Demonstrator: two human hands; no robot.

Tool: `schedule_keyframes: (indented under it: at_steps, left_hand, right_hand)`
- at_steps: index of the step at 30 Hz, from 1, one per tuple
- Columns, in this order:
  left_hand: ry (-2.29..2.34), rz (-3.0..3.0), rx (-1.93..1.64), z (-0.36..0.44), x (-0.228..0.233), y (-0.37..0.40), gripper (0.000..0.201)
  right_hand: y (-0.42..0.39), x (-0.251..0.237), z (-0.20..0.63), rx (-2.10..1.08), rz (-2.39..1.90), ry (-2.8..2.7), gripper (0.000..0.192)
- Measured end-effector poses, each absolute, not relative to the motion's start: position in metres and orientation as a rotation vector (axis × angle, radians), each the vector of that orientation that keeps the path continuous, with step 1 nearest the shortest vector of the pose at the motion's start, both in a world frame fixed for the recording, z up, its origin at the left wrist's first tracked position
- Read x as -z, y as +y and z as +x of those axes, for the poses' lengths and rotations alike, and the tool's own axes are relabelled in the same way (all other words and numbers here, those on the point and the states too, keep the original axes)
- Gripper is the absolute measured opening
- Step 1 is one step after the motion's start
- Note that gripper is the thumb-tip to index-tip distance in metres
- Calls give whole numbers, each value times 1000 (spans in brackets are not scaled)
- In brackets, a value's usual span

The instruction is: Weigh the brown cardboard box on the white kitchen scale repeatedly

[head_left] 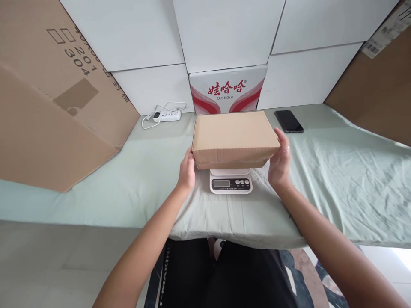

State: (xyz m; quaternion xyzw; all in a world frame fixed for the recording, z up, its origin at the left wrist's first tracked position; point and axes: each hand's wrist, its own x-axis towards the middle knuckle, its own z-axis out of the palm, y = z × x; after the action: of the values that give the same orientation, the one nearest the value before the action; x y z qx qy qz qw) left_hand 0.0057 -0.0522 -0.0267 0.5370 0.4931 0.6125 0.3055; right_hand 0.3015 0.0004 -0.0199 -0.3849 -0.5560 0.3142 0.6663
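Note:
Between my two hands is a closed brown cardboard box (236, 132), over a white digital kitchen scale (231, 186). The box hides the scale's weighing surface, so I cannot tell whether it rests there or is held just above. My left hand (187, 170) presses against the box's left side, near its front corner. On the right side, my right hand (280, 160) grips the front corner, thumb toward the top edge. The scale's display and several buttons face me, and no figures can be made out on the screen.
A black phone (289, 121) lies behind to the right. At the back left sits a white power strip (167, 115) with a cable. A white printed carton (228, 90) stands behind the box. Large cardboard sheets (58, 107) flank the green cloth-covered table (135, 171).

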Motion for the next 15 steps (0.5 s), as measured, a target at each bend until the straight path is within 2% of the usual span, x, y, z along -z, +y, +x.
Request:
schedule_keyframes:
  at_steps: [6,9,15]
  left_hand:
    - [1343,1351,-1600,11,18,-58,42]
    - [1303,1338,-1662,7,6,-55,37]
    - [1212,1389,-1757,-3,-32,-5,35]
  right_hand:
    - [-16,20,294,-670,-850,-1407,70]
    - [-18,8,294,-613,-857,-1480,77]
    - [24,-26,298,-577,-789,-1577,80]
